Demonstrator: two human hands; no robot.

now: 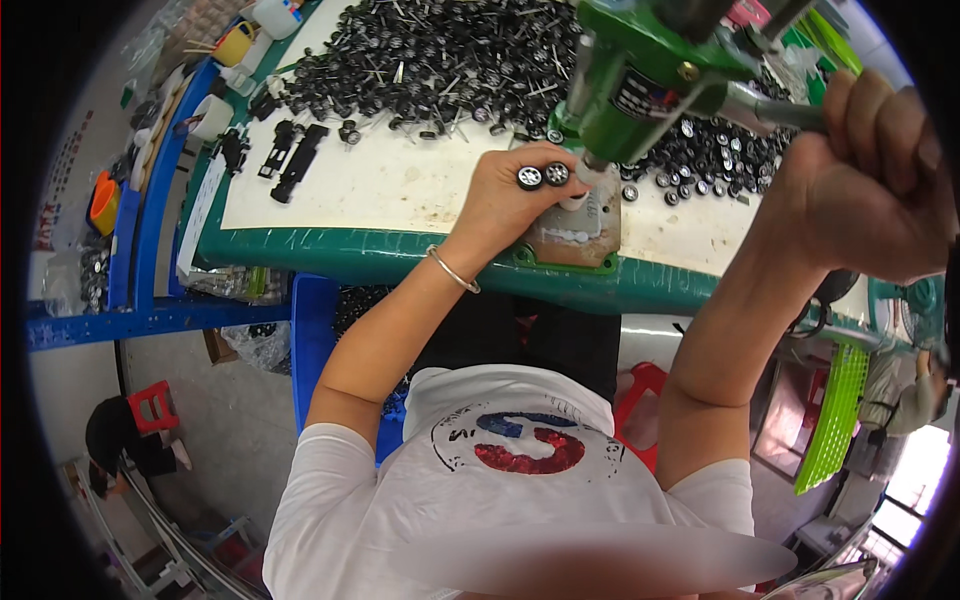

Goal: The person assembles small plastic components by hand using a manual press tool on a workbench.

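My left hand (492, 208) is closed at the working spot of a green hand press (632, 95). Two small black toy wheels (530, 178) with silver hubs show at its fingers; what lies under the fingertips is hidden. The press's pale tip (592, 174) comes down right beside my thumb and fingers, over the worn metal base (572, 250). Raised on the right, my right hand (868, 195) is wrapped around the press's metal lever (775, 110).
A large heap of black wheels and metal axles (420, 70) covers the far table. Loose wheels (700, 165) lie right of the press, black toy chassis pieces (298, 165) to the left. A blue bin (306, 350) stands below the green table edge (330, 258). Another person (115, 440) is at lower left.
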